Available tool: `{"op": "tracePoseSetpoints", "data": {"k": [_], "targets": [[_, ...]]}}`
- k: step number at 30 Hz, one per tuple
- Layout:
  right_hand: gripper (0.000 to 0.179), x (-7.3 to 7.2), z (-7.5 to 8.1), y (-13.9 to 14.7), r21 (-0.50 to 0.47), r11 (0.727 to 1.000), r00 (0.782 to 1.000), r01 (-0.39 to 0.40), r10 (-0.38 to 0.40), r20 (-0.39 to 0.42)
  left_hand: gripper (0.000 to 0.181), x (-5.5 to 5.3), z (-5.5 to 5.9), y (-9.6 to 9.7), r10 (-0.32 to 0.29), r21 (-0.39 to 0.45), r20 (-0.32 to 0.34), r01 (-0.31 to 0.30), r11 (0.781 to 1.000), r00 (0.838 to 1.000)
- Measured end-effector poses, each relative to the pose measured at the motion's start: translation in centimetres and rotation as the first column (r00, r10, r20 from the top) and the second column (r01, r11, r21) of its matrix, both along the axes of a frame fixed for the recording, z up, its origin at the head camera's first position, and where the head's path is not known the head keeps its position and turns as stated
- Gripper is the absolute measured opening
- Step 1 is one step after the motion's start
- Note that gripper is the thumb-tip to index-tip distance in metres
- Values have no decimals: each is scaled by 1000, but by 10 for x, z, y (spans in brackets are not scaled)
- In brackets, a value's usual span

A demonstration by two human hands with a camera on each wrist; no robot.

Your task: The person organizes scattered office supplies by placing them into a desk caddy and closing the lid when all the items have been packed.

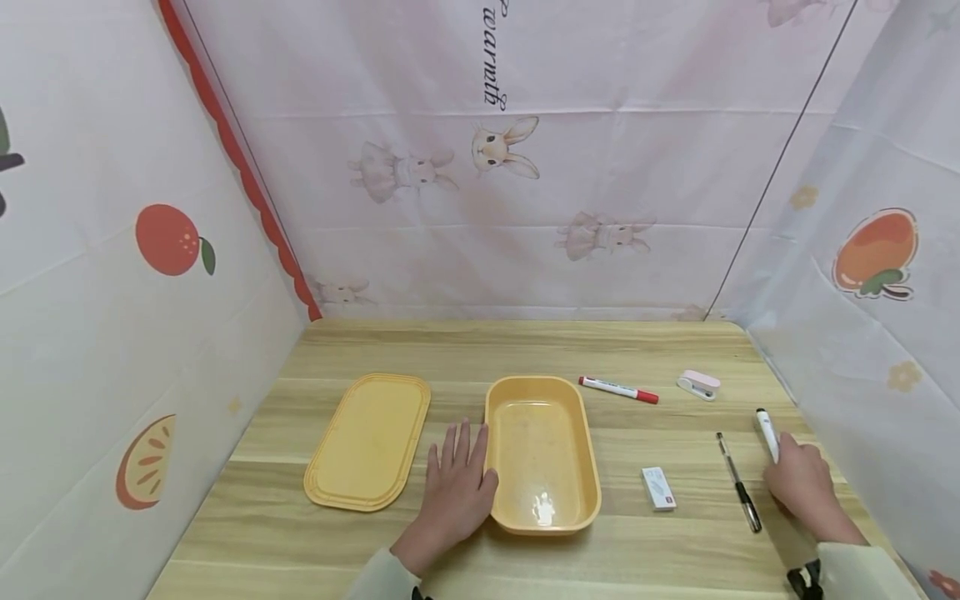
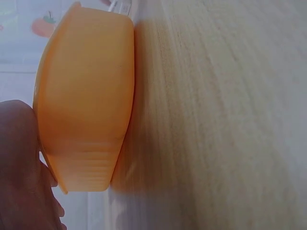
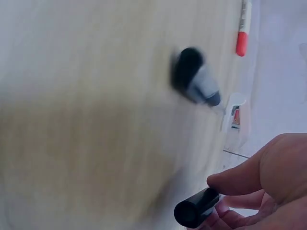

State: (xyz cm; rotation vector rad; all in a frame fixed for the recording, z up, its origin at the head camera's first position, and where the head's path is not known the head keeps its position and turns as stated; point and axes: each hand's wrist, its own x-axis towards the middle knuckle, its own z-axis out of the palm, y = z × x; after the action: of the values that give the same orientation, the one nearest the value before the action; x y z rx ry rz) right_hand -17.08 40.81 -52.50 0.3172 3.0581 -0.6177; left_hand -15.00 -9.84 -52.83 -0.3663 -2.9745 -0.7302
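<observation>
My left hand (image 1: 456, 487) rests against the left rim of a yellow plastic box (image 1: 590, 467), its fingers extended; the box's outer side (image 2: 91, 86) fills much of the left wrist view. At the far right, my right hand (image 1: 804, 482) pinches a white marker (image 1: 767, 433) with black ends between thumb and fingers. The marker's black end (image 3: 194, 211) points toward the camera in the right wrist view. A black-and-clear pen (image 1: 738, 482) lies just left of that hand, and appears blurred in the right wrist view.
Left of the box lies a flat yellow lid (image 1: 367, 442). A red-capped marker (image 1: 617, 389), a small pink-and-white stapler (image 1: 699, 384) and a small white block (image 1: 658, 489), perhaps an eraser, lie to its right. Printed cloths (image 1: 480, 250) hang around the wooden table (image 1: 525, 346).
</observation>
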Motion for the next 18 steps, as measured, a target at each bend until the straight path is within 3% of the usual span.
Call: {"op": "tracePoseSetpoints", "data": {"k": [6, 9, 15, 18], "targets": [[57, -5, 9, -9, -53, 998, 998, -16, 13, -61, 62, 0, 1, 1, 9, 4, -3, -9, 1000, 1000], [58, -6, 19, -23, -139, 989, 995, -43, 29, -96, 62, 0, 0, 1, 8, 5, 4, -8, 1000, 1000], [58, -4, 51, -70, -385, 919, 992, -90, 50, -112, 62, -1, -2, 1, 21, -20, 19, -20, 1000, 1000], [60, -4, 62, -89, -453, 886, 993, -103, 63, -102, 62, -2, -6, 1, 27, -23, 9, -27, 999, 1000]]}}
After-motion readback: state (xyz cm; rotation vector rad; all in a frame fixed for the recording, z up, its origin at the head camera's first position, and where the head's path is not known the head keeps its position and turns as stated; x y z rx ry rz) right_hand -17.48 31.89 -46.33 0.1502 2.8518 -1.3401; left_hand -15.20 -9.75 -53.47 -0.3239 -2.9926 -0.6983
